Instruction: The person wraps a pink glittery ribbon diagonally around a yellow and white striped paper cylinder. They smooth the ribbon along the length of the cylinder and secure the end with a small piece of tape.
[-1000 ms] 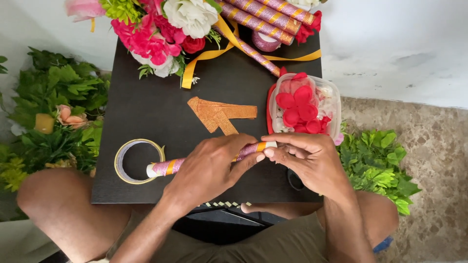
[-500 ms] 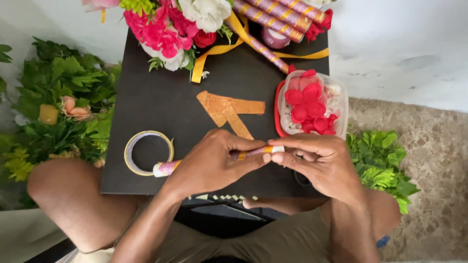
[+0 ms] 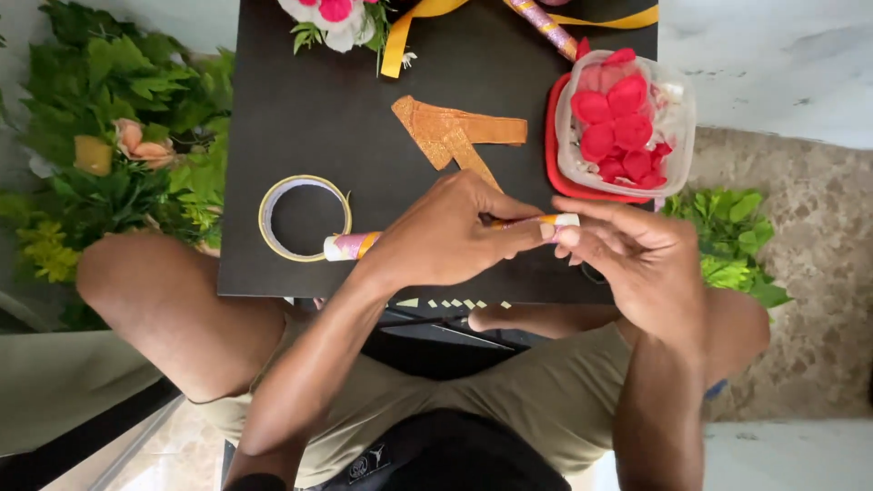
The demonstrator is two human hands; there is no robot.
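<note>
My left hand (image 3: 450, 232) is wrapped around a thin paper-covered stick (image 3: 350, 245), pink with orange bands, held level over the near edge of the black board (image 3: 273, 109). My right hand (image 3: 637, 259) pinches the stick's white and orange right end between thumb and fingertips. The stick's left end pokes out beside a ring of tape (image 3: 305, 218) lying flat on the board. Strips of orange glitter paper (image 3: 455, 136) lie just beyond my left hand.
A clear tub of red petals (image 3: 623, 123) sits on a red lid at the board's right. Flowers (image 3: 336, 18), yellow ribbon (image 3: 409, 27) and another wrapped stick (image 3: 546, 27) lie at the far edge. Green leaves (image 3: 100, 136) fill the floor left; more leaves (image 3: 732, 241) right. My knees flank the board.
The view has shifted so the board and hands sit higher and more to the right in frame. Both hands still hold the stick in the same grip.
</note>
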